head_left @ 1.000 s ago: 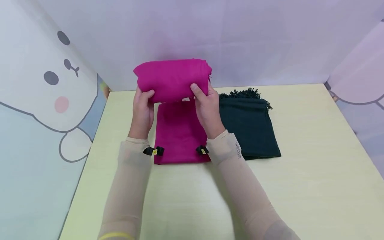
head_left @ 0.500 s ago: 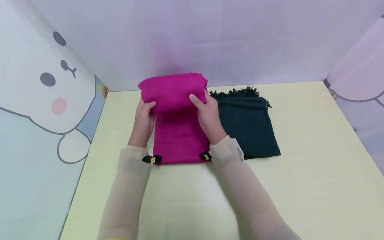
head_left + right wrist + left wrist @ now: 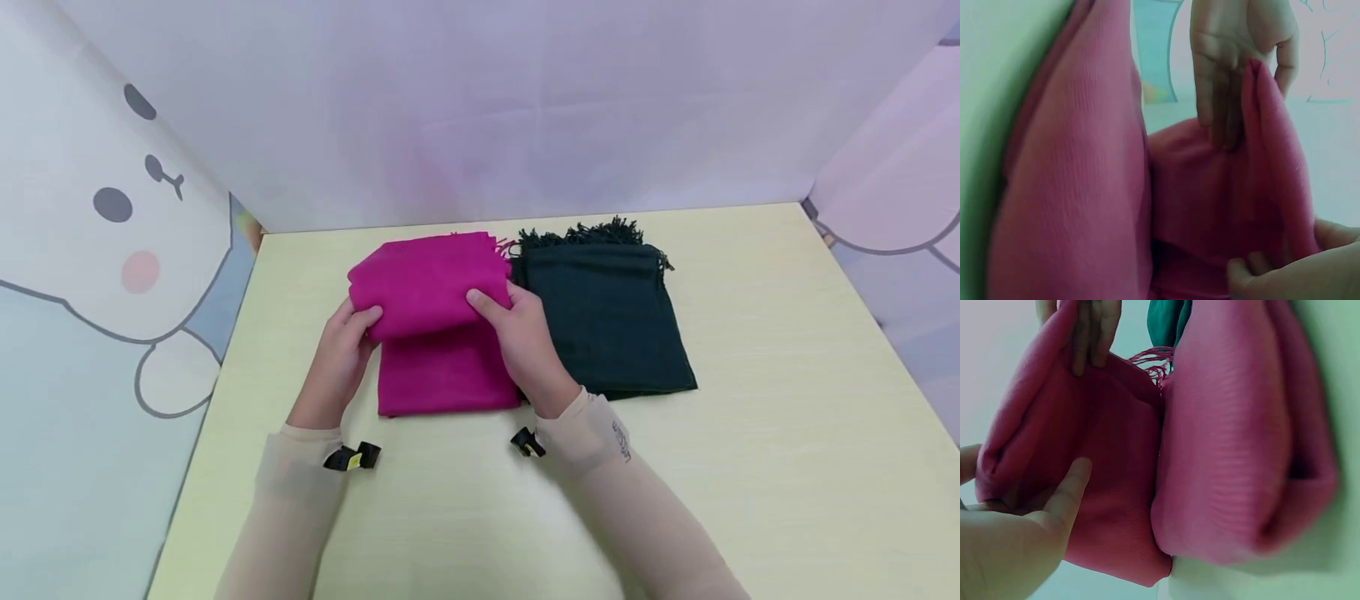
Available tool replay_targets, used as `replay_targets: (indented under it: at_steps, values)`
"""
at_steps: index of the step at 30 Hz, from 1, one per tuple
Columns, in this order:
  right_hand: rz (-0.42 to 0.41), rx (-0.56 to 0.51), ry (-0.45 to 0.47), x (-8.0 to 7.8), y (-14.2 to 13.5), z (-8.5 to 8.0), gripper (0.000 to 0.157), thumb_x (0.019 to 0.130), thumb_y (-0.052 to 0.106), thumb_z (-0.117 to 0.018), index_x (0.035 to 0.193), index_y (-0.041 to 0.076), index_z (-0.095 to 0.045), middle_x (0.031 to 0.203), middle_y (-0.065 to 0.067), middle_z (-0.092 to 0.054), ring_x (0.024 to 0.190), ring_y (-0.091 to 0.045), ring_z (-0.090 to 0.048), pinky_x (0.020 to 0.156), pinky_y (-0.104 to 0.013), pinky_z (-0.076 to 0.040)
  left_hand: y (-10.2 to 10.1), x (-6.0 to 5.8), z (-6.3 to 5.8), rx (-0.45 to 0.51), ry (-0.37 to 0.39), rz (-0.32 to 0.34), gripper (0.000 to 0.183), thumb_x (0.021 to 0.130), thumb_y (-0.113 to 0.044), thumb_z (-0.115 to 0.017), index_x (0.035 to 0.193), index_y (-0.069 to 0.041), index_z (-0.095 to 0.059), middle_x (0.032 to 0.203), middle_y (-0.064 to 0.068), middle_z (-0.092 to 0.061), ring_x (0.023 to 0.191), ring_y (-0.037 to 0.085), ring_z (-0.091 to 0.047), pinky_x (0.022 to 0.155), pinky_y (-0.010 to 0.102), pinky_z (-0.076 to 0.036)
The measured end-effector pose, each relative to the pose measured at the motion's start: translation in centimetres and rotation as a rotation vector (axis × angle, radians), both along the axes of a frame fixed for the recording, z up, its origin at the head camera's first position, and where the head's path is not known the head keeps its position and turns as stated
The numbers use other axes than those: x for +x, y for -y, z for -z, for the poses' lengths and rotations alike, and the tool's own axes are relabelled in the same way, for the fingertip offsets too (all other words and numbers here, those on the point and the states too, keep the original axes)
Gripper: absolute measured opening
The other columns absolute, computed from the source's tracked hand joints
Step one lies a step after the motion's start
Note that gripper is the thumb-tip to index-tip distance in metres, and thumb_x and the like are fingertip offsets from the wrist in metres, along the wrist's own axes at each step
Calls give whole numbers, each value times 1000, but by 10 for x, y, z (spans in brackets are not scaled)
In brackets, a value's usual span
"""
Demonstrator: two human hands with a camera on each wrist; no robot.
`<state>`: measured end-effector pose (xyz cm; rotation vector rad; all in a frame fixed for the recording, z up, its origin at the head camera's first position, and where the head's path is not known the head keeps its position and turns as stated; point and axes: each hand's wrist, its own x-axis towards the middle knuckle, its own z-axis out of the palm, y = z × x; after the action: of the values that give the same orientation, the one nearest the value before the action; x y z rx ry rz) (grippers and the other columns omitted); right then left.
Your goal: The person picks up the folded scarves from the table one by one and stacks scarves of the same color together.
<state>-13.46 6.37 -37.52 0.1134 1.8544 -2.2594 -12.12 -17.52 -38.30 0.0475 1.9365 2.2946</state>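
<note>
A folded magenta scarf (image 3: 450,375) with a fringe lies on the table, its far part lifted as a folded flap. My left hand (image 3: 337,354) grips the flap's near left corner, thumb on top and fingers underneath. At the near right corner my right hand (image 3: 528,342) pinches it the same way. In the left wrist view the flap stands up off the lower layers, with left fingers (image 3: 1072,487) spread along its underside. The right wrist view shows the left hand (image 3: 1244,50) across from the right one, the flap's folded edge between thumb and fingers.
Right beside the magenta scarf lies a folded dark green scarf (image 3: 607,325), its fringe toward the back wall. The pale wooden table (image 3: 787,375) meets a white cloth backdrop (image 3: 637,108) behind. A cartoon-printed panel (image 3: 75,250) stands on the left.
Both hands have come down and toward the person with the magenta flap, which was held high and now hangs low over the lower part. The green scarf has stayed put.
</note>
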Motion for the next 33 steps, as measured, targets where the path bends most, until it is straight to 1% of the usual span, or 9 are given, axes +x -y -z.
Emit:
replay_targets:
  at_steps: [4,10,12,16,20,23,25,29,33]
  values:
    - [4,-9,69,13,3,1,33,92,34,-72,117,12,-68,113,-7,-69,105,-25,-63,98,-52,-49,5,13,2,16,50,23,51,107,-28,-44,152,-8,-32,147,7,-38,126,16,-47,101,22,-46]
    - [-30,58,127,30,3,5,33,91,39,-73,113,15,-69,109,-6,-71,100,-24,-66,95,-51,-52,9,30,7,140,108,34,61,107,-42,-40,155,-7,-27,146,7,-43,124,12,-55,99,27,-51]
    - [-43,79,137,33,2,5,33,91,39,-73,113,15,-69,107,-6,-71,99,-24,-66,95,-50,-52,10,34,9,156,130,31,62,106,-44,-40,155,-8,-27,146,7,-44,123,12,-57,98,29,-52]
    - [-58,111,145,38,1,8,32,92,39,-72,112,14,-69,104,-6,-71,96,-22,-65,93,-46,-52,11,40,10,105,162,47,59,107,-44,-39,154,-9,-32,145,8,-47,121,15,-60,96,34,-54]
    - [-69,119,162,42,-1,13,33,93,35,-71,115,11,-66,105,-8,-71,88,-24,-70,94,-39,-53,13,46,11,12,212,69,58,106,-42,-44,150,-5,-37,139,12,-52,109,19,-67,90,38,-57]
    - [-88,119,184,45,-3,19,35,94,32,-71,120,10,-63,110,-8,-70,82,-29,-74,94,-33,-55,12,51,15,-60,243,62,59,104,-39,-51,148,-2,-38,136,14,-52,99,20,-70,88,36,-58]
    - [-104,126,197,46,-3,22,36,94,31,-71,122,10,-62,112,-8,-70,78,-32,-74,92,-31,-56,12,55,19,-103,254,54,56,104,-35,-54,146,-1,-40,137,15,-51,97,19,-70,87,34,-58]
    - [-121,136,202,51,-2,26,34,94,26,-71,120,6,-62,109,-12,-70,76,-32,-75,83,-33,-59,12,61,23,-194,253,45,48,105,-29,-52,142,1,-44,135,18,-54,87,22,-73,88,30,-57]
    - [-114,126,208,56,-3,29,31,94,22,-70,117,3,-62,107,-14,-69,74,-32,-74,78,-34,-60,10,66,23,-270,265,41,45,105,-27,-53,138,1,-48,126,19,-62,80,25,-73,88,26,-56]
